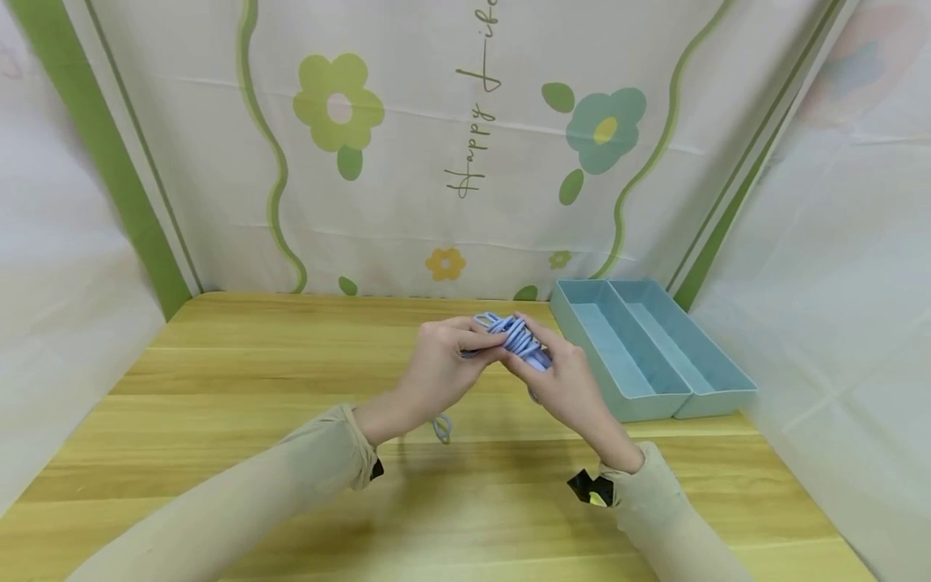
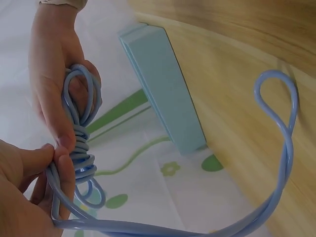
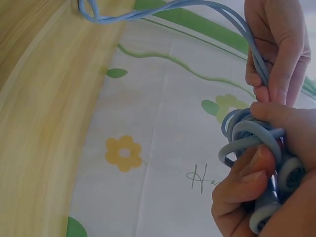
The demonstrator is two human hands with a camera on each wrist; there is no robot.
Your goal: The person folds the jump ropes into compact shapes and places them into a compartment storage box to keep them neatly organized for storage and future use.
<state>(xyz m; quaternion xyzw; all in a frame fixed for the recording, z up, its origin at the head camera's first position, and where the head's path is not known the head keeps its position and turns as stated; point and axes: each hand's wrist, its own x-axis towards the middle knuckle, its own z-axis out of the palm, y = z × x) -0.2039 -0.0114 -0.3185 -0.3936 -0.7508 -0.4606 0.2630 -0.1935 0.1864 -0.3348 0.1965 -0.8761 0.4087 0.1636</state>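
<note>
Pale-blue tray (image 1: 716,380) with two bare compartments sits on the counter (image 1: 218,388). Above the counter, the left hand (image 1: 436,376) and right hand (image 1: 563,384) curl fingers around the coiled blue cable (image 1: 518,338).

Blue two-compartment tray (image 1: 716,386) on wooden table (image 1: 218,380); floral backdrop (image 1: 407,162).

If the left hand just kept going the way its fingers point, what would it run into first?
The left hand points right, at the blue cord bundle it already pinches; just behind that is the right hand. Farther on sits the blue tray, probably never reached.
</note>
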